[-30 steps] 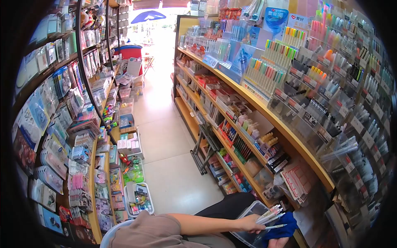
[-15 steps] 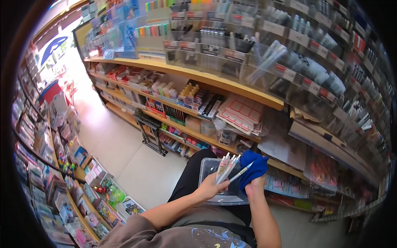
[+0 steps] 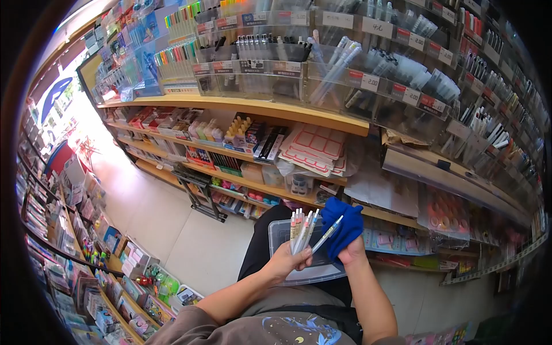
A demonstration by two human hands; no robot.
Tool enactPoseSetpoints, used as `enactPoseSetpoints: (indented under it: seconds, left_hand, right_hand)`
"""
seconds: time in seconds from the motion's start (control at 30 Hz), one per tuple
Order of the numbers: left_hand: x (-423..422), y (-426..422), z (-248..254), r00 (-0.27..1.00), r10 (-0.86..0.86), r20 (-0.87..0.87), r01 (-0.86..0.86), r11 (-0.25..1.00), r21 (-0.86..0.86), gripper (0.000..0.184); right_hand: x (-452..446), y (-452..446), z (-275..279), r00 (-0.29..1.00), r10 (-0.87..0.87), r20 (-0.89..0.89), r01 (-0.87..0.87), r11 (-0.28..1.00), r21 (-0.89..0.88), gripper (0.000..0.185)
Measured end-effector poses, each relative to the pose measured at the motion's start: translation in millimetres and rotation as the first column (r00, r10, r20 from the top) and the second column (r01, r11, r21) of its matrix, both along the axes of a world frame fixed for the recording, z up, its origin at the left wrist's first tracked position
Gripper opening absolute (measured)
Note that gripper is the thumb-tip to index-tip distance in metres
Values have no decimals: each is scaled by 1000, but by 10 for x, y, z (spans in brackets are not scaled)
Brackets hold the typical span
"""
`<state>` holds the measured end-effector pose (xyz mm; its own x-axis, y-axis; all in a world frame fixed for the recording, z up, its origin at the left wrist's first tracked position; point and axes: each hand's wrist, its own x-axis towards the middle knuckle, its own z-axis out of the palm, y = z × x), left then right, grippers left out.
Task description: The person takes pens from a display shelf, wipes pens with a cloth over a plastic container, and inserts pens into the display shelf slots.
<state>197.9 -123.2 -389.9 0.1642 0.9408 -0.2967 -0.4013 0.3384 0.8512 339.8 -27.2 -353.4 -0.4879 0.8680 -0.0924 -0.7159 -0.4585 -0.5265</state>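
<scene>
A bundle of several white pens [image 3: 300,229] stands upright in my left hand [image 3: 287,261], whose fingers are wrapped round their lower ends. One pen [image 3: 328,233] leans out to the right of the bundle, its tip close to the cloth. My right hand [image 3: 352,251] is closed on a bunched blue cloth [image 3: 344,225], which hangs over the fingers and hides part of them. Below both hands a clear plastic box [image 3: 280,231] rests on my lap; the hands and pens cover much of it.
Ahead, a wooden shelf [image 3: 276,110] carries clear pen racks [image 3: 287,86] with price labels. Lower shelves hold boxes and red-bordered label sheets [image 3: 316,144]. A black folding stool [image 3: 202,192] stands on the tiled floor [image 3: 190,241]. Stocked racks [image 3: 106,293] line the left side.
The view has swung to the right, so the shelves appear further left. The single pen leans more upright beside the cloth. Both hands keep their hold.
</scene>
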Motion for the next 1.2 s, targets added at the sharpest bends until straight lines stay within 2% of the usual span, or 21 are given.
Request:
enactPoseSetpoints:
  seconds: [0.13, 0.23, 0.33, 0.43, 0.53, 0.63, 0.67, 0.77, 0.8, 0.9, 0.93, 1.03, 1.1, 1.2]
  left_hand:
    - [60, -3, 14, 999, -16, 40, 17, 1000, -12, 17]
    - [77, -6, 10, 998, 11, 67, -11, 1000, -4, 16]
    - [38, 14, -63, 998, 48, 31, -47, 999, -14, 16]
    - [-12, 40, -192, 989, 122, -87, -121, 993, 13, 15]
    - [-20, 29, -206, 961, 201, -189, -188, 979, 84, 12]
    - [24, 10, -202, 936, 237, -261, -194, 964, 180, 12]
    - [21, 13, -174, 957, 203, -206, -178, 975, 134, 13]
    - [-4, 60, -107, 989, 143, -45, -140, 989, 56, 15]
    - [-5, 76, -116, 989, 146, 0, -146, 988, 57, 15]
    - [0, 126, -147, 979, 188, 83, -191, 981, 41, 15]
    - [3, 143, -149, 973, 208, 100, -213, 976, 36, 15]
    - [36, 144, -97, 981, 193, -3, -192, 979, 68, 11]
    - [48, 163, -119, 984, 160, -83, -153, 984, 88, 11]
    - [75, 168, -150, 982, 123, -146, -105, 986, 128, 13]
  right_hand:
    - [56, 42, -26, 997, 42, -70, -38, 998, 56, 23]
    - [80, 49, -80, 999, 35, -13, -33, 989, 145, 29]
    - [76, 164, -177, 980, 184, -82, -150, 939, 309, 30]
    - [25, 107, -177, 993, 112, 31, -116, 935, 336, 33]
    - [-72, 55, -232, 989, -33, 145, -4, 969, 246, 17]
    - [-147, -18, -200, 957, -160, 241, 114, 975, 192, 13]
    - [-108, 26, -314, 969, -115, 218, 53, 962, 269, 15]
    - [-111, -54, -310, 946, -124, 299, 40, 962, 271, 16]
    - [-116, -72, -427, 901, -180, 394, 85, 965, 247, 16]
    - [-77, -142, -510, 813, 4, 583, -174, 956, 236, 16]
    - [-94, -187, -363, 809, 22, 587, -196, 952, 234, 16]
    - [-142, -231, -186, 818, -50, 573, -93, 972, 216, 15]
    - [-119, -136, -419, 875, -55, 481, -40, 982, 186, 12]
    - [-109, -137, -401, 923, -3, 384, -42, 993, 109, 15]
